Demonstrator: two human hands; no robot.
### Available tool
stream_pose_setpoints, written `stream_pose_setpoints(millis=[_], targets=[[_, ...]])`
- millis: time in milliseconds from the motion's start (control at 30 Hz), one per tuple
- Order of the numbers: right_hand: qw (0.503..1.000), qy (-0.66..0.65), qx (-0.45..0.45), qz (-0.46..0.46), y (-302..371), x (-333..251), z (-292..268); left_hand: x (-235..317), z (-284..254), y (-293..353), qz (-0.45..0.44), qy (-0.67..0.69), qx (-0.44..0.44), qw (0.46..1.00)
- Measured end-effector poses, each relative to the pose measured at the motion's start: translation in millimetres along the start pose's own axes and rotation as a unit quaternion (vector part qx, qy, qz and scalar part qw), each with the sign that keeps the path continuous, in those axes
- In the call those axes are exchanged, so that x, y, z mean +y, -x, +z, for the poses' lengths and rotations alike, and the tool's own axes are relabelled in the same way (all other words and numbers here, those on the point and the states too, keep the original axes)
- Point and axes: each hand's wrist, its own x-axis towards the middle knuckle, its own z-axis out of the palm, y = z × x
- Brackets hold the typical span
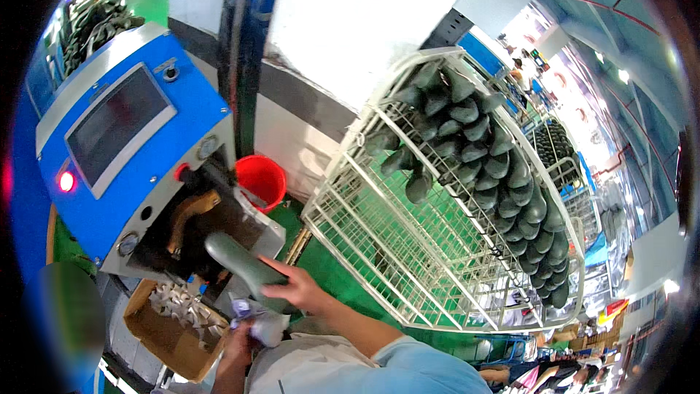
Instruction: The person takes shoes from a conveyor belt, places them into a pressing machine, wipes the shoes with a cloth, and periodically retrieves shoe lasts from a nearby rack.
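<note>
The left hand (239, 341), close against the body, has its fingers curled around a white and purple bundle (267, 327), though some of them are hidden. Just beyond, the right hand (300, 290) grips the near end of a dark green shoe piece (244, 261), thumb on 1 side and fingers on the other. The shoe piece is held at a slant before the opening of the blue machine; whether it touches anything there, I cannot tell. It looks light enough for 1 hand, smooth and a little slippery, and it keeps its shape as if fairly stiff; the wide near end seems the sure place to hold, leaving the rounded tip free. The bundle looks soft and likely to crumple, so a loose, full-hand hold should suit it. Beside the left hand sits a cardboard box (157, 341) with small pale pieces (182, 310) in it. Past that stands the blue machine (171, 113), with 1 dark screen (120, 128) and a lit red lamp (67, 182). Farther off are a red bucket (261, 182) and a white wire rack (439, 52) hung with dark shoe shapes (499, 168).
</note>
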Motion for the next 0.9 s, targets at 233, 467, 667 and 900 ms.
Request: stream_pose_setpoints(millis=[233, 467, 667, 900], targets=[[0.746, 0.437, 0.502, 0.02, 108, 9, -208, 7, 5, 51, 0.135, -0.042, 0.038, 0.989], [0.75, 0.375, 0.492, 0.235, 88, 40, -469, -29, 49, 26, 0.125, -0.09, 0.078, 0.985], [0.815, 0.367, 0.421, 0.154, 11, 41, -433, -36, -43, 123, 0.222, 0.011, 0.234, 0.946], [0.577, 0.519, 0.624, 0.093, 27, 77, -347, -23, -79, 263, 0.368, 0.037, 0.332, 0.868]])
